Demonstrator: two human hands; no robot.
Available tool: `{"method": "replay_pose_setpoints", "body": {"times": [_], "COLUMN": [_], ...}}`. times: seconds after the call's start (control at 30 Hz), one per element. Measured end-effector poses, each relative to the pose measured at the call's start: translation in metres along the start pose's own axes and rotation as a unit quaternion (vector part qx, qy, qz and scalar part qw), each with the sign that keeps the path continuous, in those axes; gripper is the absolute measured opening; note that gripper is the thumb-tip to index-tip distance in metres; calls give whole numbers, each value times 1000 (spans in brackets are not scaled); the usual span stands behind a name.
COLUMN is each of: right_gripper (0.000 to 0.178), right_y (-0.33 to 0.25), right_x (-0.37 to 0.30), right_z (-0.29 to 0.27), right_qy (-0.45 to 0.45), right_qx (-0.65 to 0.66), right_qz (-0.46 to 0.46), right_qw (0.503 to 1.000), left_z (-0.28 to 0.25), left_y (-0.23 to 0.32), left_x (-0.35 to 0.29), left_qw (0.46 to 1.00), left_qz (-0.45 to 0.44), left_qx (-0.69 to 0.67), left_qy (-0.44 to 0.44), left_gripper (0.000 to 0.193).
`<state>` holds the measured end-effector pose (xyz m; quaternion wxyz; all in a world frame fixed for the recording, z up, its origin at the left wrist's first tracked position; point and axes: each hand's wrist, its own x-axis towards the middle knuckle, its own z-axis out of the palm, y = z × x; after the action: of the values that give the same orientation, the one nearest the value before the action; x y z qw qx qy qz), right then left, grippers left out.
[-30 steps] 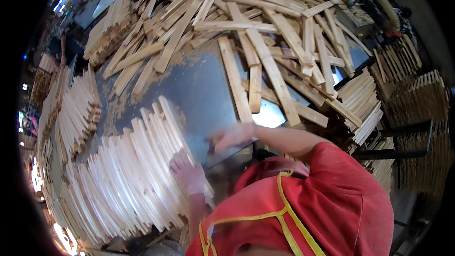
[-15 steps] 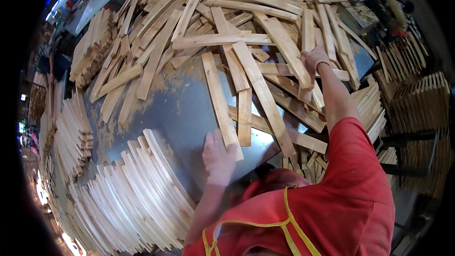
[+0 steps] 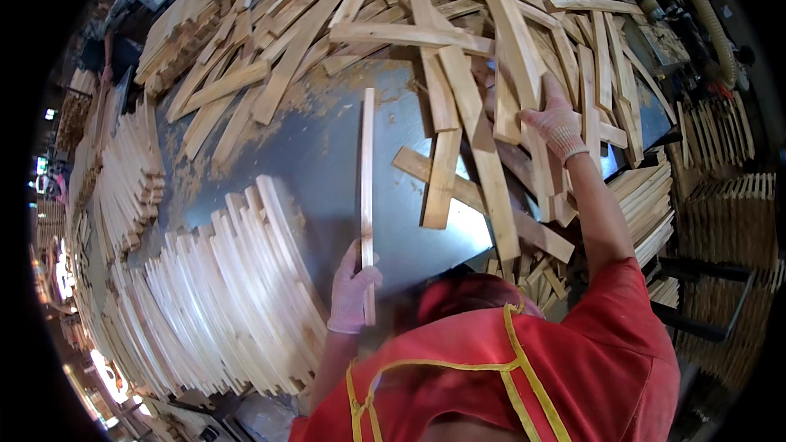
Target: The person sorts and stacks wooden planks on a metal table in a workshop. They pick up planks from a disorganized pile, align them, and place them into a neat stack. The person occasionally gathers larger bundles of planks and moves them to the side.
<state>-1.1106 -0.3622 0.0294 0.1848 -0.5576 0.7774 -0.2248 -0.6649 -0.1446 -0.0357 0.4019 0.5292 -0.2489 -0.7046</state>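
Observation:
In my gloved left hand (image 3: 354, 290) is a narrow wooden board (image 3: 368, 172), turned on edge and pointing away from me. The fingers and thumb are wrapped round its near end, just right of a row of pale boards (image 3: 221, 295) standing side by side on edge. Farther right, my gloved right hand (image 3: 557, 124) closes on another wooden board (image 3: 517, 37) in the loose pile, the thumb at its near end. Part of its grip is hidden. Crossed boards (image 3: 476, 139) lie between my two hands.
A metal-grey table (image 3: 315, 160) with sawdust lies under the wood. A heap of loose boards (image 3: 299, 33) covers its far side. Stacked boards (image 3: 643, 196) stand at the right, near a black metal frame (image 3: 708, 299). More stacks (image 3: 127, 176) line the left.
My left hand has taken hold of a board that lay flat, turned it on edge and moved it left. My right hand stays at the pile. The view has shifted slightly.

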Motion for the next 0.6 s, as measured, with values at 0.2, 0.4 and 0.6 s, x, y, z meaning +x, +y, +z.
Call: {"method": "replay_pose_setpoints", "body": {"times": [0.2, 0.4, 0.6], "right_gripper": [112, 111, 58], "right_y": [-90, -152, -172], "right_x": [-153, -313, -248], "right_z": [121, 245, 197], "right_qy": [-249, -465, -458], "right_qx": [288, 166, 161], "right_qz": [36, -116, -208], "right_qw": [924, 862, 849], "left_z": [-39, -83, -74], "left_y": [-54, -68, -62], "left_x": [-69, -107, -109], "left_qw": [990, 728, 620], "left_qz": [50, 181, 151], "left_qx": [-120, 615, 739], "left_qy": [59, 243, 216], "left_gripper": [71, 70, 93]}}
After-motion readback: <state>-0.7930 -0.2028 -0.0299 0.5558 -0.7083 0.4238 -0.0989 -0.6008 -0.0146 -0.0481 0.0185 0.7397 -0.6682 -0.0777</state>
